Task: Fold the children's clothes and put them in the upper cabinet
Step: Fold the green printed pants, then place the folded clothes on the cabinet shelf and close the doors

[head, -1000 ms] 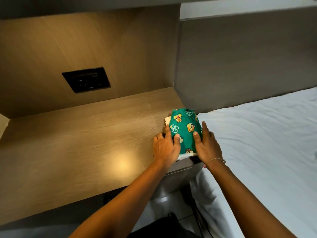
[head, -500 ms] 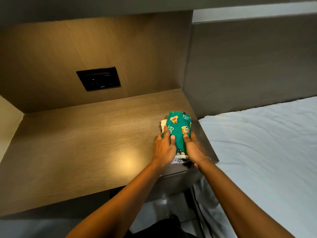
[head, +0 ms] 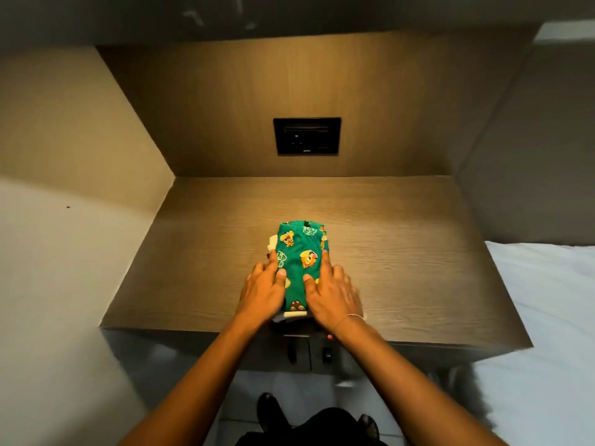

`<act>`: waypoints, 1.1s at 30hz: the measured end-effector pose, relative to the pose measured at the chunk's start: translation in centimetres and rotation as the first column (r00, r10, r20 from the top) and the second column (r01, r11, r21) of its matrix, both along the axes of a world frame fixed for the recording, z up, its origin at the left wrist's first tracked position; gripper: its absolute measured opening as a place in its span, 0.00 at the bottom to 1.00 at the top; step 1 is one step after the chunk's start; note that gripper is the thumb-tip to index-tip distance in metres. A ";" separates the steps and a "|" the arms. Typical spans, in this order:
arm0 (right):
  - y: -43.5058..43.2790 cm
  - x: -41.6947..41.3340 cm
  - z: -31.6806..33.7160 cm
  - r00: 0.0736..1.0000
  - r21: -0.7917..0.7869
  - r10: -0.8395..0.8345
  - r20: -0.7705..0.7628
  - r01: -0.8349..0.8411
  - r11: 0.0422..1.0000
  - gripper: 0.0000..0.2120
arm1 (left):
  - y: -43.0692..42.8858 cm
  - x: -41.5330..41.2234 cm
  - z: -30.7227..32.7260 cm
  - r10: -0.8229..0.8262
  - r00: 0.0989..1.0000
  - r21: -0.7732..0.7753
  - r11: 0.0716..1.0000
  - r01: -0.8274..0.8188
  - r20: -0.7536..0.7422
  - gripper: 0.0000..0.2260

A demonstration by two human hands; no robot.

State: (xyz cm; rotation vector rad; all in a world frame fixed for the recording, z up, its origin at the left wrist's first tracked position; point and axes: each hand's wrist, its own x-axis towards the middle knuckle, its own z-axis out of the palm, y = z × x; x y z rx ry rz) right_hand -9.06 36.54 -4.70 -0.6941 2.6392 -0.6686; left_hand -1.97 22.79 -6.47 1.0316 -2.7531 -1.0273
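A small stack of folded children's clothes lies on the wooden shelf (head: 402, 259), near its front edge. The top piece is a green garment (head: 301, 252) printed with yellow cartoon animals; pale fabric peeks out beneath it at the left and front. My left hand (head: 262, 289) grips the stack's left side, thumb on top. My right hand (head: 331, 292) grips its right side the same way, a thin bracelet on the wrist. The underside of an upper cabinet (head: 289, 17) spans the top of the view.
A black socket panel (head: 306, 136) is set in the wooden back wall. A beige wall closes the left side, a grey panel the right. A white bed (head: 541, 317) lies to the right of the shelf. My feet stand on the tiled floor below.
The stack, held between both hands, has slid left from the shelf's right edge by the bed toward its middle. My view has turned to face the alcove squarely.
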 end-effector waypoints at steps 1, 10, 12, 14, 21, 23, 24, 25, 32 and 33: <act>0.3 -0.3 -0.2 0.999 0.023 -0.006 -0.040 0.007 1.000 0.32 | -0.2 0.1 0.0 -0.002 1.000 -0.003 1.000 0.002 0.005 0.24; -0.9 -0.7 -1.3 0.999 -0.053 0.045 0.006 -0.045 0.998 0.36 | 0.3 0.4 0.3 -0.105 0.992 -0.022 0.994 0.103 -0.075 0.27; -1.3 -0.4 -1.4 0.997 -0.126 0.019 0.081 -0.009 0.992 0.37 | -0.3 0.5 0.2 -0.138 0.984 -0.032 0.990 0.135 -0.109 0.27; -1.6 -0.1 -1.4 0.990 -0.216 -0.009 0.138 0.039 0.976 0.37 | -0.8 0.6 -0.1 -0.180 0.972 -0.048 0.984 0.174 -0.148 0.27; -1.3 1.4 0.6 0.951 -0.603 0.070 0.301 0.133 0.787 0.34 | -0.9 1.3 0.9 -0.225 0.935 0.051 0.967 0.248 -0.272 0.25; -0.3 1.5 1.9 0.948 -0.647 0.099 0.304 0.129 0.751 0.31 | 0.2 1.7 1.7 -0.207 0.924 0.049 0.971 0.234 -0.321 0.25; 0.6 1.6 2.6 0.947 -0.666 0.111 0.302 0.126 0.735 0.29 | 0.9 1.9 2.5 -0.200 0.916 0.047 0.972 0.230 -0.348 0.24; 1.4 1.5 3.2 0.944 -0.685 0.127 0.304 0.124 0.718 0.28 | 1.7 2.0 3.4 -0.194 0.906 0.050 0.972 0.229 -0.377 0.23; 10.5 3.5 13.0 0.977 -0.857 0.195 0.080 -0.033 0.515 0.31 | 9.9 3.6 13.2 -0.244 0.732 0.016 0.944 0.329 -0.636 0.23; 11.9 4.0 14.6 0.978 -0.868 0.204 0.040 -0.067 0.492 0.30 | 11.2 4.0 14.9 -0.268 0.693 -0.023 0.940 0.341 -0.669 0.23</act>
